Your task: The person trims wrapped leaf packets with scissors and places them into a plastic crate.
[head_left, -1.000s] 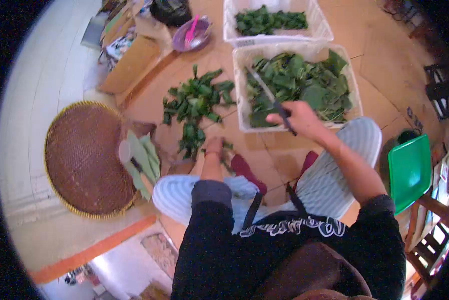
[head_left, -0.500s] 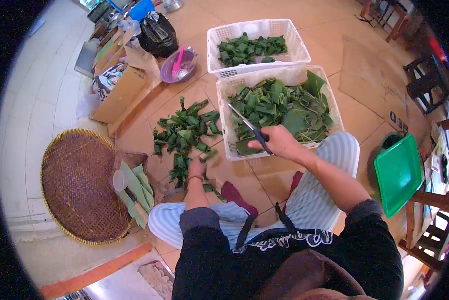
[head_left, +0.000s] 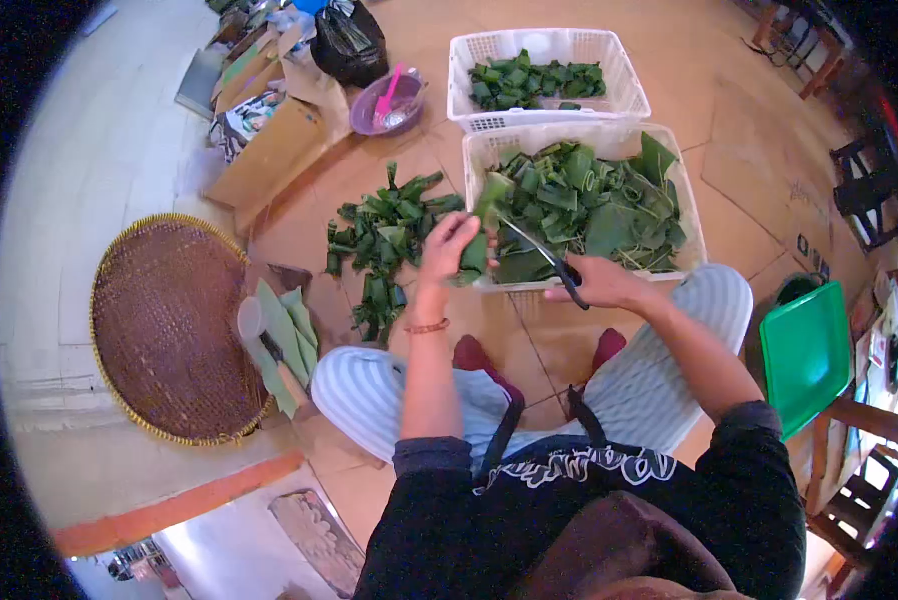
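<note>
My left hand (head_left: 449,248) is closed around a green leaf roll (head_left: 476,255), raised beside the near crate's left wall. In my right hand (head_left: 601,282) is a pair of scissors (head_left: 541,251) with dark handles; the blades point up and left, their tips close to the upper end of the leaf roll. Whether the blades touch the leaf I cannot tell. Cut leaf pieces and trimmings (head_left: 579,205) fill the near white crate (head_left: 693,225). A pile of leaf rolls (head_left: 389,235) lies on the tiled floor left of my left hand.
A second white crate (head_left: 634,95) with leaf rolls stands behind the first. To the left are a woven tray (head_left: 169,330), flat leaves (head_left: 299,325), a cardboard box (head_left: 269,165) and a purple basin (head_left: 367,112). A green tray (head_left: 809,350) is at the right.
My left hand has come up from the floor pile, now with a leaf roll, and moved right toward the scissors. The camera view has shifted slightly.
</note>
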`<action>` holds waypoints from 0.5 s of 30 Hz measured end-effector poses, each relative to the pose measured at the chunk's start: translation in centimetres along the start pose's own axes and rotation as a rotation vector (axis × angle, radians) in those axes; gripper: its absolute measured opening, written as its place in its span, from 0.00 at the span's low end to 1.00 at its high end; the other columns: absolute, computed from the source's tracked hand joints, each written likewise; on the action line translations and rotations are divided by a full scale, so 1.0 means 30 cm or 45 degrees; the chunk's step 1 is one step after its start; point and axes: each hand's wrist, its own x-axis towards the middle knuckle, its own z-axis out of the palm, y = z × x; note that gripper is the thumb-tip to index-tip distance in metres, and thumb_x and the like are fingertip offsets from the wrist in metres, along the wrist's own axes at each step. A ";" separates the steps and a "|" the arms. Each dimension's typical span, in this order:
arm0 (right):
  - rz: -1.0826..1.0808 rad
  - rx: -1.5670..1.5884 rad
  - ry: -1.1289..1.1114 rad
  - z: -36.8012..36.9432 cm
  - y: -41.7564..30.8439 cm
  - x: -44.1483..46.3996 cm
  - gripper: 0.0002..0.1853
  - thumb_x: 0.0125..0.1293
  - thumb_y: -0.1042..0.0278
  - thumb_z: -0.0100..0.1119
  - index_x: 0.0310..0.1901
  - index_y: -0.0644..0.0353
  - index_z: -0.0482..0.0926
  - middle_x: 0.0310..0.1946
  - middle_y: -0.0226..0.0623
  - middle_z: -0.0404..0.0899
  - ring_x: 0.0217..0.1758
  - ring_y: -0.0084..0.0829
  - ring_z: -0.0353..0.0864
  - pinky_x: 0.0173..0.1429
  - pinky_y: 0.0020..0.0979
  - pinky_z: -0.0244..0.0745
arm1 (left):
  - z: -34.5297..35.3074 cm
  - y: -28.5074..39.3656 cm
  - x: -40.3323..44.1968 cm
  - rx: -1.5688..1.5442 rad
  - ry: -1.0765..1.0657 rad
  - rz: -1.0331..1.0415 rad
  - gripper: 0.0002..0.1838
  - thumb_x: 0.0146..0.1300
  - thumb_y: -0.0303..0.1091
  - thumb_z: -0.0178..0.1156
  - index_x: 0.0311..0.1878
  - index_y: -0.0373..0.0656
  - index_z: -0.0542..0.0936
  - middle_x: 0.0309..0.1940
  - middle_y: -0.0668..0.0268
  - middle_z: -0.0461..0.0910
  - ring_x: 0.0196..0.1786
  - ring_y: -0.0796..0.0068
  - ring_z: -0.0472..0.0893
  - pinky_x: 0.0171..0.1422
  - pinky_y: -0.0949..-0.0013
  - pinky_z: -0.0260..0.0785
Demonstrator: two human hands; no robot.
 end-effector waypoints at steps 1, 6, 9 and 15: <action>0.008 -0.009 -0.014 0.009 0.007 -0.008 0.35 0.46 0.30 0.56 0.28 0.63 0.72 0.23 0.44 0.73 0.30 0.38 0.74 0.36 0.37 0.67 | 0.018 -0.016 -0.002 0.035 -0.053 -0.006 0.10 0.61 0.35 0.55 0.41 0.39 0.73 0.30 0.65 0.78 0.32 0.73 0.78 0.29 0.69 0.75; 0.062 -0.042 -0.014 0.028 0.022 -0.061 0.35 0.45 0.29 0.56 0.27 0.63 0.71 0.23 0.44 0.73 0.29 0.39 0.74 0.36 0.37 0.68 | 0.107 -0.107 -0.017 0.514 -0.152 0.124 0.07 0.59 0.32 0.57 0.37 0.38 0.76 0.30 0.71 0.74 0.30 0.84 0.70 0.34 0.79 0.64; 0.083 -0.026 0.018 0.016 0.017 -0.075 0.36 0.45 0.28 0.56 0.26 0.63 0.71 0.22 0.44 0.73 0.28 0.39 0.74 0.35 0.38 0.68 | 0.164 -0.112 -0.033 0.552 -0.174 0.279 0.07 0.59 0.31 0.57 0.38 0.38 0.75 0.28 0.71 0.74 0.33 0.84 0.70 0.39 0.78 0.65; 0.072 -0.126 0.208 0.032 0.037 -0.085 0.31 0.45 0.35 0.61 0.24 0.62 0.72 0.18 0.43 0.73 0.24 0.44 0.74 0.32 0.40 0.67 | 0.179 -0.126 -0.037 0.436 -0.131 0.112 0.08 0.58 0.32 0.57 0.38 0.37 0.75 0.29 0.66 0.76 0.31 0.77 0.75 0.31 0.72 0.72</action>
